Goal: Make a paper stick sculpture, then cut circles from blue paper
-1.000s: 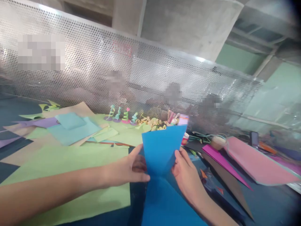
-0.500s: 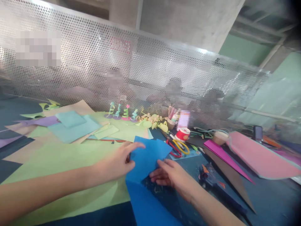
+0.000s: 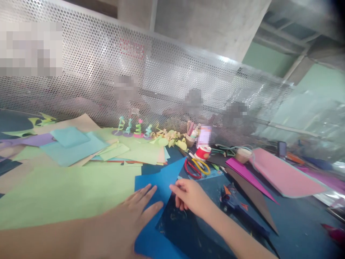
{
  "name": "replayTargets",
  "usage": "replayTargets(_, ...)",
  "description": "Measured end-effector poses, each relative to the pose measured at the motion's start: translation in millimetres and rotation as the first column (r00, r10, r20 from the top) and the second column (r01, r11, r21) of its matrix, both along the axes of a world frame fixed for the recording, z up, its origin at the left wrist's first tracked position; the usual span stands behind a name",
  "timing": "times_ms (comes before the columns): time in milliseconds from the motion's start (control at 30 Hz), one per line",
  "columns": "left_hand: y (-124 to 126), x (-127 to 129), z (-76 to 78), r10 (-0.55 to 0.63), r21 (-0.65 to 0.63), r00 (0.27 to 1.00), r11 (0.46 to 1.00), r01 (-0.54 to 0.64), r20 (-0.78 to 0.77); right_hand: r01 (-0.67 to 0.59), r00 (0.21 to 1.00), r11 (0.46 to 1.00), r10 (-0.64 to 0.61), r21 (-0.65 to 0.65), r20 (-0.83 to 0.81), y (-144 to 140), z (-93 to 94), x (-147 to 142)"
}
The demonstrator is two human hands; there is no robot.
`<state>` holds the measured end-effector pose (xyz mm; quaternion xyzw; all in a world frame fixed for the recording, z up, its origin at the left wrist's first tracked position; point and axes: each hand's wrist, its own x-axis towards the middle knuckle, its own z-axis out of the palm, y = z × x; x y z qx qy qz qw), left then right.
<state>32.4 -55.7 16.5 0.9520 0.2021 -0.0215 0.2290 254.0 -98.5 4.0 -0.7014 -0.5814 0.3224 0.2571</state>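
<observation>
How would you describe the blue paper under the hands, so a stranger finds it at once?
Start at the perforated metal screen behind the table and come down past the large light green sheet. The blue paper lies just right of it, pressed flat by the left hand and pinched by the right hand. It is the only saturated blue sheet, folded to a point.

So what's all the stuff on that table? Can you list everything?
blue paper: one, bright blue, folded to a point, flat at front centre
green sheet: one large, light green, front left
teal sheets: two or so, stacked at back left
paper figures: four, small, teal and pink, by the mesh screen
scissors: two pairs, red handles and yellow handles, behind the blue paper
tape roll: one, red and white, beside the scissors
pink sheet: one large, right
magenta strip: one, long and pointed, right of centre
left hand: flat on the blue paper
right hand: fingertips on the paper's folded edge
</observation>
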Motion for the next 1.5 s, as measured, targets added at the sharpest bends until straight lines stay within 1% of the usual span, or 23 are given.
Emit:
replayTargets(100, -12.3, 3.7, 11.1, 0.052, 0.023, 0.996, 0.998, -0.051, -0.075, 0.035, 0.985, 0.999, -0.041, 0.041, 0.17, 2.0, 8.0, 18.5)
replayTargets(167, -17.7, 8.8, 16.6, 0.098, 0.033, 0.989, 0.995, -0.095, -0.114, 0.075, 0.949, 0.994, -0.097, 0.084, 0.301, 2.2, 15.5, 35.4)
replayTargets(267, -22.3, 15.5, 21.2, 0.142, 0.026, 0.978, 0.99, -0.139, -0.151, 0.114, 0.845, 0.981, -0.178, 0.156, 0.504, 2.5, 25.2, 62.4)
replayTargets(333, -23.6, 17.3, 22.2, 0.139, 0.028, 0.975, 0.99, -0.136, -0.176, 0.098, 0.781, 0.981, -0.18, 0.167, 0.598, 3.9, 27.5, 78.3)
replayTargets(433, -23.4, 16.0, 21.3, 0.126, 0.022, 0.976, 0.992, -0.124, -0.178, 0.052, 0.734, 0.991, -0.123, 0.125, 0.667, 7.3, 24.6, 93.5)
replayTargets(567, -19.2, 11.0, 19.1, 0.115, 0.015, 0.985, 0.993, -0.114, -0.127, 0.028, 0.728, 0.996, -0.078, 0.085, 0.681, 10.3, 18.7, 94.9)
replayTargets(700, -12.0, 5.7, 17.2, 0.033, 0.006, 0.996, 0.999, -0.032, -0.089, 0.015, 0.757, 0.997, -0.061, 0.076, 0.65, 10.3, 17.8, 89.2)
replayTargets(767, -8.7, 3.8, 16.1, 0.014, 0.007, 0.998, 1.0, -0.014, -0.059, 0.027, 0.776, 0.998, -0.061, 0.063, 0.628, 12.4, 19.5, 90.8)
replayTargets(800, -7.6, 3.0, 15.8, 0.013, 0.008, 0.999, 1.0, -0.013, -0.053, 0.049, 0.779, 0.997, -0.079, 0.066, 0.622, 14.8, 21.0, 93.4)
replayTargets(867, -6.5, 1.1, 16.2, 0.011, 0.007, 0.999, 1.0, -0.011, -0.051, 0.125, 0.76, 0.985, -0.172, 0.119, 0.627, 23.2, 25.5, 101.9)
replayTargets(900, -6.4, -0.2, 17.1, 0.008, 0.007, 0.999, 1.0, -0.008, -0.053, 0.171, 0.737, 0.971, -0.24, 0.17, 0.632, 28.9, 28.1, 107.5)
replayTargets(967, -6.5, -3.2, 20.8, -0.012, 0.007, 0.998, 1.0, 0.012, -0.062, 0.25, 0.681, 0.923, -0.383, 0.294, 0.624, 42.7, 32.3, 119.9)
replayTargets(1033, -5.5, -6.3, 26.4, -0.042, 0.002, 0.996, 0.999, 0.042, -0.074, 0.303, 0.646, 0.872, -0.485, 0.385, 0.59, 57.0, 33.4, 131.9)
replayTargets(1100, -2.4, -9.0, 31.9, -0.087, -0.015, 0.993, 0.996, 0.086, -0.084, 0.339, 0.659, 0.845, -0.527, 0.413, 0.537, 68.9, 31.1, 141.5)
replayTargets(1200, 5.7, -12.3, 33.6, -0.16, -0.037, 0.985, 0.987, 0.158, -0.071, 0.387, 0.723, 0.826, -0.548, 0.409, 0.421, 78.4, 28.9, 148.6)
replayTargets(1267, 11.5, -14.2, 28.9, -0.203, -0.03, 0.979, 0.979, 0.202, -0.018, 0.441, 0.734, 0.777, -0.6, 0.449, 0.318, 79.1, 34.0, 147.4)
replayTargets(1333, 16.0, -15.1, 22.1, -0.229, -0.005, 0.973, 0.973, 0.229, 0.037, 0.491, 0.733, 0.705, -0.652, 0.511, 0.195, 77.0, 44.9, 139.8)
replayTargets(1367, 17.5, -14.7, 19.3, -0.227, 0.012, 0.972, 0.974, 0.227, 0.059, 0.499, 0.749, 0.685, -0.649, 0.53, 0.133, 75.3, 51.1, 132.9)
replayTargets(1400, 18.8, -13.6, 17.3, -0.209, 0.033, 0.975, 0.978, 0.207, 0.077, 0.493, 0.782, 0.688, -0.618, 0.532, 0.075, 73.3, 56.7, 123.5)
replayTargets(1433, 20.1, -11.8, 16.3, -0.178, 0.054, 0.979, 0.983, 0.174, 0.096, 0.468, 0.833, 0.724, -0.553, 0.507, 0.021, 70.7, 61.0, 111.6)
replayTargets(1500, 23.7, -6.7, 16.5, -0.096, 0.089, 0.987, 0.992, 0.085, 0.131, 0.377, 0.921, 0.818, -0.382, 0.434, -0.08, 64.0, 63.2, 80.8)
